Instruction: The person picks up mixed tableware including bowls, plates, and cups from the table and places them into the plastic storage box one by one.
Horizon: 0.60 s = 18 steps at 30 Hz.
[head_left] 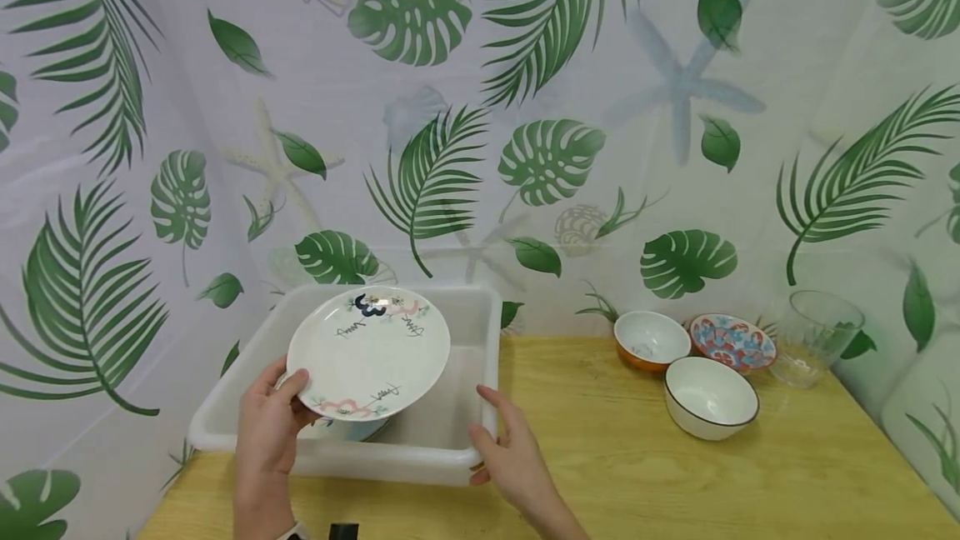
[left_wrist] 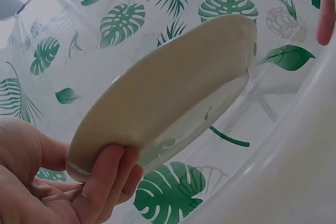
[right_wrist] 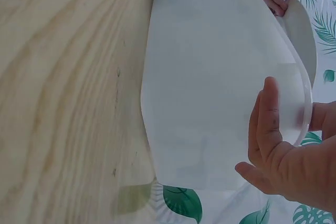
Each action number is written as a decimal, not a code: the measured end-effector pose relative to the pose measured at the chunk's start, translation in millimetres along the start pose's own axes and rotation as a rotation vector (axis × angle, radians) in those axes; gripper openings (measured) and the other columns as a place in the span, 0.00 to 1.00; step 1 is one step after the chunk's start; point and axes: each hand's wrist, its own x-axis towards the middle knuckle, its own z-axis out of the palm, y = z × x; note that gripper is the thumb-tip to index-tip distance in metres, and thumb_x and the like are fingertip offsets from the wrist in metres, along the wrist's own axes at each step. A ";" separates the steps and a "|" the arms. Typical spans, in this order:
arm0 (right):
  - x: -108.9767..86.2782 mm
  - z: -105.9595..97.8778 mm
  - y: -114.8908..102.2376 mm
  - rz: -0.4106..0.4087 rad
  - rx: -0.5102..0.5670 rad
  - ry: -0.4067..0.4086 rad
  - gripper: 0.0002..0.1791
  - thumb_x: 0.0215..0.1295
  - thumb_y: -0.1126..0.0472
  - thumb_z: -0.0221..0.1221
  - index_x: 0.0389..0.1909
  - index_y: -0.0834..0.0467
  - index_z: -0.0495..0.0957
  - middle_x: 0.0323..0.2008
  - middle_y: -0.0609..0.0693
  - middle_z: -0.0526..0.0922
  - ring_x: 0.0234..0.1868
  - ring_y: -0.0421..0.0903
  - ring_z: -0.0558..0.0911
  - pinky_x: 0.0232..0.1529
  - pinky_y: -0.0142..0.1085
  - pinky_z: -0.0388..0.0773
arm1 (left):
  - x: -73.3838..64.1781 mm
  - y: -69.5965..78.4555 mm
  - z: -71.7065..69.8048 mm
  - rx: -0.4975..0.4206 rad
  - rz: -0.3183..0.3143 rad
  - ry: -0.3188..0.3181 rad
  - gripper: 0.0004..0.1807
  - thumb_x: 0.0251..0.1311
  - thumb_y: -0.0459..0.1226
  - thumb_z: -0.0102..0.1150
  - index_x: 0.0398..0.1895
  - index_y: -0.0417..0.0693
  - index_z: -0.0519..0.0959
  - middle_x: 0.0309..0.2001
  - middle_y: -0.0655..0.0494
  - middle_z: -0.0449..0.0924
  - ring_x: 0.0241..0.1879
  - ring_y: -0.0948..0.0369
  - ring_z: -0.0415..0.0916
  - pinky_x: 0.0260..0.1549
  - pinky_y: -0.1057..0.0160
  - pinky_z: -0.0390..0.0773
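Observation:
My left hand (head_left: 268, 419) holds a white plate (head_left: 371, 357) by its left edge, thumb on the upper face and fingers underneath. Pink and dark blue flower motifs mark the rim. The plate is tilted above a white plastic tub (head_left: 480, 315); its pale underside (left_wrist: 163, 87) faces the left wrist camera. At the tub's right front corner, my right hand (head_left: 517, 457) grips the rim, its fingers along the outer wall (right_wrist: 210, 77) and the thumb over the edge. Inside the tub, partly hidden by the held plate, lies another dish (head_left: 348, 429) with a blue edge.
On the right of the wooden table (head_left: 600, 457) stand an orange-sided bowl (head_left: 651, 338), a red-and-blue patterned bowl (head_left: 731, 342), a white bowl with a dark rim (head_left: 711, 397) and a clear glass vessel (head_left: 813, 340). A leaf-print curtain (head_left: 465, 148) hangs behind.

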 end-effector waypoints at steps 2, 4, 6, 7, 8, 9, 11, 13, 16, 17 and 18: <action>0.5 1.4 0.9 0.017 0.007 -0.011 0.31 0.70 0.63 0.53 0.74 0.55 0.62 0.72 0.68 0.53 0.21 0.47 0.78 0.25 0.43 0.83 | 3.3 -2.2 -3.8 0.008 -0.010 0.029 0.25 0.76 0.34 0.42 0.72 0.34 0.59 0.26 0.67 0.82 0.25 0.69 0.80 0.29 0.70 0.81; 0.7 2.0 1.7 0.030 0.011 -0.021 0.31 0.70 0.62 0.51 0.74 0.52 0.62 0.72 0.66 0.53 0.21 0.48 0.78 0.26 0.43 0.84 | 5.4 -4.7 -6.4 0.012 -0.013 0.056 0.26 0.76 0.34 0.42 0.73 0.34 0.58 0.26 0.68 0.82 0.25 0.69 0.80 0.30 0.70 0.82; 0.6 2.0 2.4 0.041 0.017 -0.029 0.31 0.69 0.62 0.50 0.74 0.51 0.63 0.72 0.65 0.55 0.22 0.48 0.78 0.27 0.44 0.84 | 6.7 -7.6 -8.3 0.016 -0.003 0.081 0.27 0.76 0.34 0.42 0.74 0.33 0.57 0.26 0.66 0.82 0.25 0.69 0.81 0.29 0.70 0.82; 0.6 1.8 2.6 0.044 0.021 -0.034 0.31 0.69 0.62 0.50 0.74 0.51 0.63 0.72 0.65 0.56 0.22 0.48 0.77 0.27 0.44 0.84 | 7.0 -8.6 -8.9 0.018 0.005 0.092 0.27 0.76 0.33 0.42 0.74 0.33 0.56 0.26 0.65 0.81 0.24 0.69 0.81 0.29 0.69 0.82; 0.7 1.7 2.7 0.049 0.022 -0.038 0.31 0.70 0.62 0.50 0.74 0.51 0.62 0.69 0.67 0.58 0.23 0.48 0.77 0.27 0.45 0.84 | 7.6 -9.4 -9.4 0.022 0.011 0.107 0.27 0.75 0.33 0.42 0.74 0.32 0.56 0.26 0.65 0.81 0.23 0.68 0.81 0.28 0.70 0.82; 0.8 1.6 2.8 0.052 0.023 -0.040 0.30 0.70 0.62 0.50 0.74 0.51 0.62 0.67 0.67 0.60 0.23 0.48 0.77 0.27 0.45 0.84 | 8.1 -10.1 -9.9 0.030 0.018 0.122 0.27 0.75 0.33 0.42 0.74 0.32 0.56 0.26 0.64 0.81 0.23 0.68 0.81 0.28 0.70 0.82; 1.2 1.4 2.7 0.055 0.022 -0.043 0.30 0.70 0.62 0.50 0.73 0.52 0.62 0.63 0.68 0.63 0.23 0.48 0.77 0.27 0.45 0.84 | 9.4 -11.0 -10.8 0.052 0.032 0.148 0.28 0.75 0.32 0.42 0.74 0.31 0.55 0.28 0.63 0.80 0.22 0.68 0.80 0.27 0.70 0.82; 1.3 1.4 2.2 0.056 0.023 -0.047 0.30 0.70 0.62 0.50 0.73 0.52 0.62 0.61 0.69 0.64 0.23 0.47 0.78 0.28 0.45 0.84 | 11.0 -11.7 -11.5 0.076 0.038 0.177 0.28 0.74 0.32 0.43 0.74 0.31 0.54 0.29 0.60 0.79 0.21 0.68 0.80 0.27 0.70 0.82; 1.3 1.4 1.2 0.053 0.025 -0.052 0.29 0.71 0.62 0.50 0.73 0.52 0.63 0.63 0.69 0.63 0.23 0.47 0.78 0.28 0.44 0.84 | 13.1 -13.2 -12.6 0.098 0.048 0.208 0.29 0.74 0.31 0.42 0.74 0.29 0.53 0.33 0.53 0.78 0.21 0.68 0.80 0.26 0.70 0.82; 1.2 1.3 1.2 0.052 0.025 -0.055 0.29 0.71 0.61 0.50 0.73 0.52 0.63 0.63 0.69 0.63 0.23 0.47 0.78 0.28 0.44 0.84 | 13.5 -13.7 -12.6 0.104 0.051 0.219 0.29 0.74 0.31 0.42 0.74 0.29 0.53 0.35 0.50 0.78 0.20 0.68 0.80 0.25 0.70 0.82; 1.3 1.2 1.2 0.051 0.027 -0.057 0.29 0.71 0.61 0.50 0.73 0.52 0.63 0.63 0.69 0.63 0.23 0.47 0.78 0.28 0.44 0.84 | 14.0 -14.2 -12.6 0.108 0.054 0.227 0.29 0.74 0.31 0.42 0.74 0.29 0.52 0.37 0.45 0.78 0.21 0.68 0.81 0.25 0.70 0.82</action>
